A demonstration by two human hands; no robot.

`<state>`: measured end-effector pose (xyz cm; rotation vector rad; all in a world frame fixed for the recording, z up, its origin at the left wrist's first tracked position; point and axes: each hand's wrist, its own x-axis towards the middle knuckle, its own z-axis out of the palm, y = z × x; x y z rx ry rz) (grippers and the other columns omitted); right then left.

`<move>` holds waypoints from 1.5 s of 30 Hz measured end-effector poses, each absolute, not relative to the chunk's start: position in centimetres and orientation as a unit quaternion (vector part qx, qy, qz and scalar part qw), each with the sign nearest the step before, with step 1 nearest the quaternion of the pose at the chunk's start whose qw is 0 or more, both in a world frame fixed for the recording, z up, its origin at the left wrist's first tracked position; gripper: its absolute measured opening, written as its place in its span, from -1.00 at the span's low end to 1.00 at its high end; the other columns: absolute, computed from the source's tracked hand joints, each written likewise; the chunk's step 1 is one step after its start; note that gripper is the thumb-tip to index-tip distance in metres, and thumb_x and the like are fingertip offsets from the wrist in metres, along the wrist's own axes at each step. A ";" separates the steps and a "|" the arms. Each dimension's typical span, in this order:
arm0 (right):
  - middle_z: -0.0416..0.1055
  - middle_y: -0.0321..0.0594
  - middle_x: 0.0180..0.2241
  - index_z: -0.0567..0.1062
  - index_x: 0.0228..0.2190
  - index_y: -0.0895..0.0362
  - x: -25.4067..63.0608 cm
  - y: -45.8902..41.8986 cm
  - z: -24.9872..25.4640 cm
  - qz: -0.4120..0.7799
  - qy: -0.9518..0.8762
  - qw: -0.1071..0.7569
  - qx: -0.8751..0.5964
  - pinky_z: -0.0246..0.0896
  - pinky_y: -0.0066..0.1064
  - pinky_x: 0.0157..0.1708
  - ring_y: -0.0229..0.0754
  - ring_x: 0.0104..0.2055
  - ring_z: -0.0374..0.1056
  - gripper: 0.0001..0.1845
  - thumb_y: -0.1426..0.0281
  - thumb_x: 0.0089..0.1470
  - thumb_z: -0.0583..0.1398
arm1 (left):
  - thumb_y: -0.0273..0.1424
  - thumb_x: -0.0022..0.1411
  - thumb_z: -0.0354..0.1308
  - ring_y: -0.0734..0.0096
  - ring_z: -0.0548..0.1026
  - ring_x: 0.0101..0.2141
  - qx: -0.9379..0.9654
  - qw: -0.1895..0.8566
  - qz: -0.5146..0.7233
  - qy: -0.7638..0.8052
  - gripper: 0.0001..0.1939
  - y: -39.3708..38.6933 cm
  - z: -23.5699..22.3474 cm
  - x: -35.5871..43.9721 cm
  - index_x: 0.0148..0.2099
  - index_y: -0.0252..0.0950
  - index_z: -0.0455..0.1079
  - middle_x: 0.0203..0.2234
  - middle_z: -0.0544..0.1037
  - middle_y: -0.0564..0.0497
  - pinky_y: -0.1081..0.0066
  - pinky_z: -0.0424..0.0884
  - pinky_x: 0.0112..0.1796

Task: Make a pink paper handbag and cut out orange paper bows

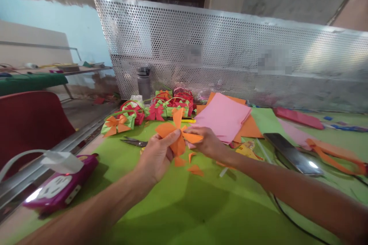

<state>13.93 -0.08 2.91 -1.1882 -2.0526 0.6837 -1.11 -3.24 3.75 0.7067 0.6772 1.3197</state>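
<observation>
An orange paper flower [178, 146] with several petals is held up over the green tabletop. My left hand [157, 156] pinches it near the centre, thumb on top. On the other side, my right hand [208, 143] has its fingers closed on the right petal. Below the hands lie small orange paper scraps [196, 170]. Scissors [133, 142] rest just left of my left hand, their handles hidden behind it. Behind the flower stand several small paper baskets [119, 123] in green and red, with paper bows on their fronts.
Pink paper sheets [222, 116] lie over orange ones at the back. A phone [293, 153] and an orange paper strip [330, 157] are at right. A purple power strip [61, 183] with a white charger sits at left. A grey bottle [143, 83] stands by the perforated metal panel [230, 49].
</observation>
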 end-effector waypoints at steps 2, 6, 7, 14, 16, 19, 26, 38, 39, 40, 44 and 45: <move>0.42 -0.23 -0.44 0.47 -0.38 0.22 16.1 -1.0 3.3 0.290 -0.769 0.346 -0.453 0.28 -0.37 -0.40 -0.19 -0.37 0.37 -0.62 0.17 0.15 0.04 | -0.53 -0.13 0.33 0.49 0.48 -0.56 0.307 0.691 0.576 0.311 -0.83 -3.6 3.2 -0.6 -0.43 -0.36 0.41 -0.56 0.54 0.05 0.53 0.41 -0.49; 0.34 -0.28 -0.56 0.43 -0.44 0.20 18.0 -3.4 3.0 0.346 -0.743 0.358 -0.448 0.19 -0.44 -0.51 -0.26 -0.49 0.29 -0.51 0.07 0.15 -0.04 | -0.48 -0.07 0.31 0.51 0.44 -0.56 0.331 0.705 0.539 0.322 -0.86 -4.7 1.6 0.5 -0.40 -0.36 0.43 -0.55 0.52 0.05 0.51 0.39 -0.49; 0.34 -0.29 -0.55 0.43 -0.42 0.20 18.0 -4.0 2.8 0.371 -0.733 0.358 -0.444 0.19 -0.44 -0.51 -0.27 -0.50 0.28 -0.55 0.07 0.11 0.02 | -0.46 -0.07 0.31 0.52 0.43 -0.56 0.341 0.706 0.531 0.322 -0.85 -4.9 1.2 0.7 -0.39 -0.36 0.43 -0.55 0.51 0.06 0.51 0.37 -0.50; 0.33 -0.34 -0.53 0.43 -0.45 0.19 16.9 -5.1 1.8 0.405 -0.699 0.386 -0.445 0.13 -0.47 -0.48 -0.32 -0.50 0.20 -0.89 0.39 -0.05 0.18 | -0.41 -0.09 0.32 0.49 0.43 -0.55 0.358 0.704 0.502 0.352 -0.82 -5.2 0.0 1.4 -0.38 -0.35 0.44 -0.55 0.51 0.05 0.49 0.36 -0.50; 0.27 -0.38 -0.59 0.42 -0.50 0.19 17.2 -4.9 1.6 0.406 -0.702 0.382 -0.444 0.09 -0.49 -0.52 -0.34 -0.53 0.16 -0.92 0.42 -0.05 0.16 | -0.40 -0.09 0.33 0.47 0.45 -0.54 0.343 0.708 0.498 0.366 -0.82 -5.0 0.0 1.2 -0.39 -0.35 0.44 -0.52 0.53 0.02 0.48 0.38 -0.49; 0.24 -0.41 -0.61 0.40 -0.51 0.18 17.8 -4.4 1.2 0.415 -0.698 0.378 -0.445 0.06 -0.50 -0.53 -0.35 -0.55 0.15 -0.95 0.45 -0.06 0.16 | -0.37 -0.06 0.30 0.39 0.48 -0.51 0.352 0.705 0.488 0.376 -0.83 -4.3 0.0 0.8 -0.40 -0.36 0.46 -0.49 0.55 -0.04 0.42 0.43 -0.48; 0.27 -0.37 -0.57 0.44 -0.49 0.18 18.9 -3.8 0.4 0.392 -0.715 0.350 -0.461 0.04 -0.49 -0.53 -0.34 -0.52 0.13 -0.90 0.42 -0.01 0.14 | -0.32 -0.01 0.27 0.34 0.50 -0.49 0.449 0.672 0.435 0.397 -0.80 -3.0 0.1 -0.3 -0.36 -0.37 0.50 -0.48 0.56 -0.11 0.41 0.46 -0.47; 0.05 -0.45 -0.67 0.38 -0.58 0.17 20.2 -3.4 0.7 0.373 -0.710 0.344 -0.489 -0.12 -0.52 -0.64 -0.40 -0.63 -0.06 -0.75 0.29 0.02 0.13 | -0.29 0.00 0.25 0.57 0.34 -0.64 0.518 0.581 0.448 0.441 -0.75 -1.8 0.2 -1.3 -0.55 -0.33 0.33 -0.70 0.41 0.10 0.56 0.28 -0.55; 0.05 -0.45 -0.68 0.35 -0.60 0.16 20.2 -3.3 0.6 0.369 -0.710 0.341 -0.493 -0.11 -0.53 -0.64 -0.40 -0.63 -0.05 -0.74 0.28 0.01 0.14 | -0.26 0.03 0.22 0.57 0.32 -0.65 0.513 0.580 0.451 0.443 -0.70 -1.7 0.2 -1.3 -0.58 -0.33 0.29 -0.70 0.39 0.10 0.54 0.27 -0.56; 0.07 -0.44 -0.67 0.34 -0.61 0.16 20.2 -3.3 0.5 0.366 -0.712 0.337 -0.496 -0.10 -0.52 -0.63 -0.39 -0.62 -0.02 -0.74 0.29 0.01 0.14 | -0.21 0.06 0.18 0.56 0.32 -0.64 0.506 0.585 0.453 0.443 -0.67 -1.6 0.2 -1.3 -0.58 -0.33 0.28 -0.69 0.39 0.09 0.52 0.27 -0.56; 0.17 -0.41 -0.66 0.33 -0.60 0.15 20.0 -3.1 0.2 0.390 -0.704 0.308 -0.507 -0.02 -0.51 -0.61 -0.36 -0.62 0.10 -0.78 0.31 -0.02 0.15 | -0.09 0.13 0.04 0.46 0.38 -0.57 0.503 0.615 0.430 0.428 -0.61 -1.6 0.1 -1.3 -0.41 -0.35 0.39 -0.54 0.46 0.00 0.45 0.28 -0.55; 0.18 -0.40 -0.67 0.34 -0.60 0.15 20.0 -3.1 0.2 0.404 -0.703 0.297 -0.503 -0.01 -0.51 -0.61 -0.36 -0.62 0.11 -0.77 0.30 -0.01 0.15 | -0.07 0.13 0.02 0.43 0.39 -0.54 0.511 0.619 0.416 0.428 -0.58 -1.6 0.1 -1.3 -0.36 -0.36 0.41 -0.51 0.48 -0.03 0.45 0.29 -0.53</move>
